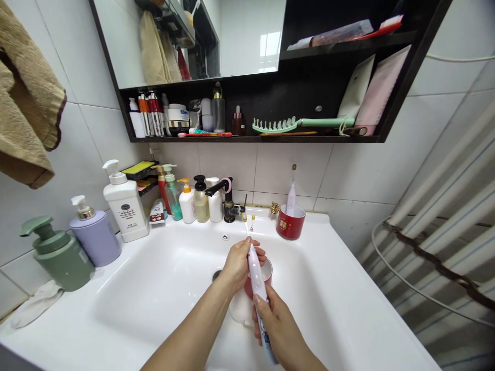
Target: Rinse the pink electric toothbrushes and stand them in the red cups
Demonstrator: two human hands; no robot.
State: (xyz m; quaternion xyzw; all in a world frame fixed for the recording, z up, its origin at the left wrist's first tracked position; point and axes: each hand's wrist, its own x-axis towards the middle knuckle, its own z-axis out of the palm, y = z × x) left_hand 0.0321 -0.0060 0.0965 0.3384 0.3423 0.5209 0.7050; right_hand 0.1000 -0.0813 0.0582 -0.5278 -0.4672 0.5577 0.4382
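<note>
An electric toothbrush [256, 271] with a pink and pale blue handle is in both my hands over the sink. My left hand [236, 262] pinches it near the neck, where the white brush head joins the handle. Lower down, my right hand [279, 315] is wrapped round the handle. The bristles point up toward the tap. Beneath the toothbrush a red cup [267, 273] sits in the sink basin [162, 288], partly hidden by my hands. On the back ledge, a second pink electric toothbrush [291, 200] stands in another red cup [291, 225].
A black tap [228, 201] rises at the back of the basin. Several pump bottles line the back and left, including a white one [126, 206] and a green one [62, 255]. Above hangs a mirror cabinet with a green hairbrush [305, 123]. A towel [27, 98] hangs left.
</note>
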